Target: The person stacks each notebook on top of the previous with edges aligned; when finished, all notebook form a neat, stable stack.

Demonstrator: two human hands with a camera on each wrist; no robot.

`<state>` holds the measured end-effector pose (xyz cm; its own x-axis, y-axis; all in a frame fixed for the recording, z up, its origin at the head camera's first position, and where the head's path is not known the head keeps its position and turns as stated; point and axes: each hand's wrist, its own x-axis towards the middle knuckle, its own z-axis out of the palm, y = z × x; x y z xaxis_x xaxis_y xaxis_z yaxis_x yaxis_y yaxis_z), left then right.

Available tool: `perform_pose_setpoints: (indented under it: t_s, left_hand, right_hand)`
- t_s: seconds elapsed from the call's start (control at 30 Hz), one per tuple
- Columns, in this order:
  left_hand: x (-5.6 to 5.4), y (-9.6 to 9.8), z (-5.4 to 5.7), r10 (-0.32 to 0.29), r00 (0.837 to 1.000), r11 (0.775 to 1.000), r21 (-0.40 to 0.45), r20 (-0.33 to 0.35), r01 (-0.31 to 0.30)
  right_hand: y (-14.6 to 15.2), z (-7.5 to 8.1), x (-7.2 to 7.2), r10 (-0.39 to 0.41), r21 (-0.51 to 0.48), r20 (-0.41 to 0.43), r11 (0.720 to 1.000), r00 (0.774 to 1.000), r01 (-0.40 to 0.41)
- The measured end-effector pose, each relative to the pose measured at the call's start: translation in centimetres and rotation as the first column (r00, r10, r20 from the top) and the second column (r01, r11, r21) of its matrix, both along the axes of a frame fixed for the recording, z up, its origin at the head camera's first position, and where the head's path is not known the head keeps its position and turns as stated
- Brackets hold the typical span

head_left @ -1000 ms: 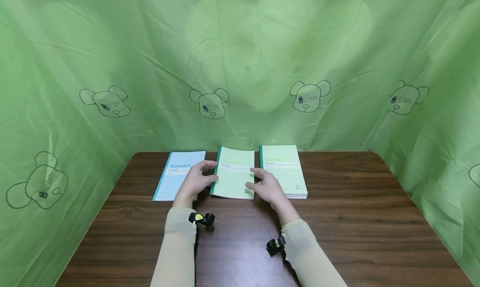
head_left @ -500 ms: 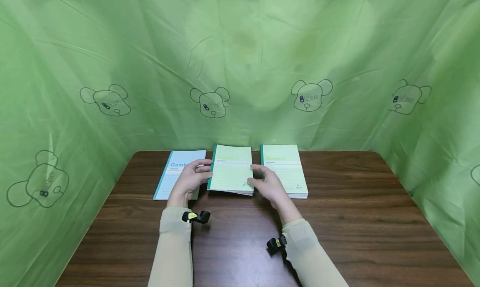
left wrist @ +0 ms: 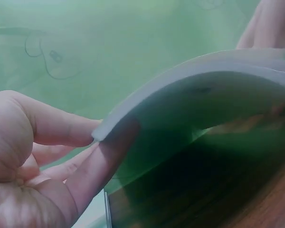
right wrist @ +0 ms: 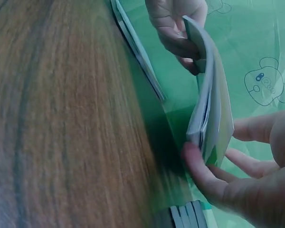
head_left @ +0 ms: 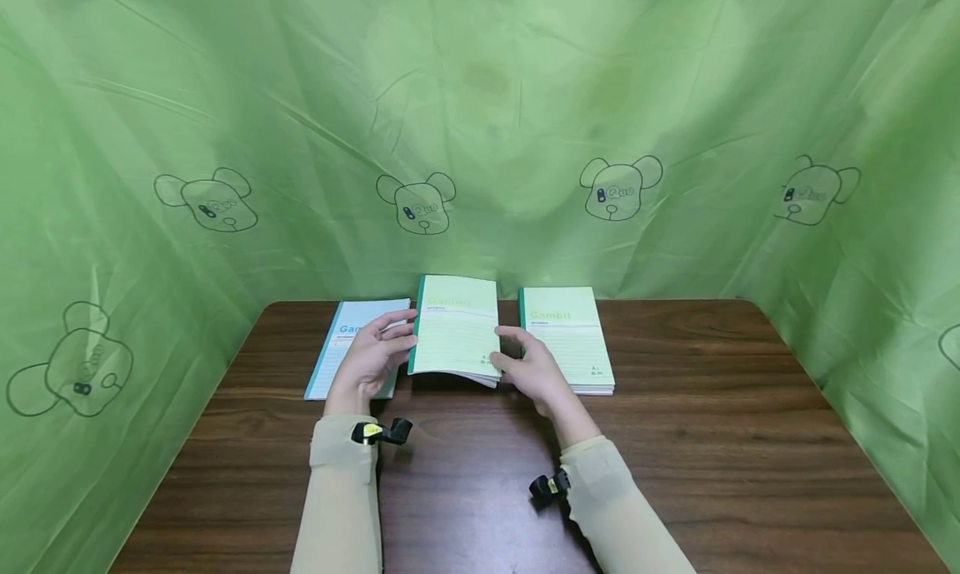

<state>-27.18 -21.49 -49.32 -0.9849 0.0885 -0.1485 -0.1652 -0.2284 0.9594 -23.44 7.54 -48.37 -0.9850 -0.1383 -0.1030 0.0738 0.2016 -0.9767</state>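
Observation:
A few pale green Gambit notebooks [head_left: 455,324] with a dark green spine are held together between both hands, raised over the table and bowed upward. My left hand [head_left: 370,363] pinches them at the spine edge. On the opposite edge, my right hand [head_left: 537,372] grips near the lower corner. In the right wrist view the page edges of the held notebooks [right wrist: 206,114] fan slightly apart. The left wrist view shows their curved underside [left wrist: 194,104]. Partly behind my left hand lies a blue Gambit notebook [head_left: 367,310].
A neat stack of pale green Gambit notebooks [head_left: 566,341] lies to the right, close to my right hand. Brown wood-grain table [head_left: 465,474] beneath. A green curtain [head_left: 480,99] printed with bear outlines hangs behind the table and along both sides.
The held notebooks have risen and shifted slightly left and toward the back. My left hand has moved left with them, over the blue notebook; my right hand has barely moved.

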Motion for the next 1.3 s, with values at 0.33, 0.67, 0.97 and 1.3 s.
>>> perform_pose_setpoints:
  t_s: [0.33, 0.67, 0.97, 1.3]
  left_hand:
    - [0.3, 0.9, 1.2, -0.023, 0.996, 0.996, -0.086, -0.082, 0.016]
    - [-0.2, 1.4, 1.2, -0.028, 0.995, 0.991, -0.134, -0.093, 0.016]
    - [0.1, 1.9, 1.9, -0.052, 0.993, 0.993, -0.110, -0.104, 0.041]
    - [0.8, 4.6, 3.7, -0.070, 0.993, 0.995, -0.075, -0.098, 0.063]
  right_hand:
    - [0.5, 0.6, -0.3, -0.105, -0.079, -0.032, 0.992, 0.994, 0.103]
    - [1.3, 0.7, -0.6, -0.112, -0.058, -0.020, 0.992, 0.994, 0.111]
    - [2.2, 1.3, -0.6, -0.100, -0.070, -0.020, 0.993, 0.995, 0.098]
    - [4.6, 1.7, -0.7, -0.090, -0.080, -0.039, 0.993, 0.995, 0.087]
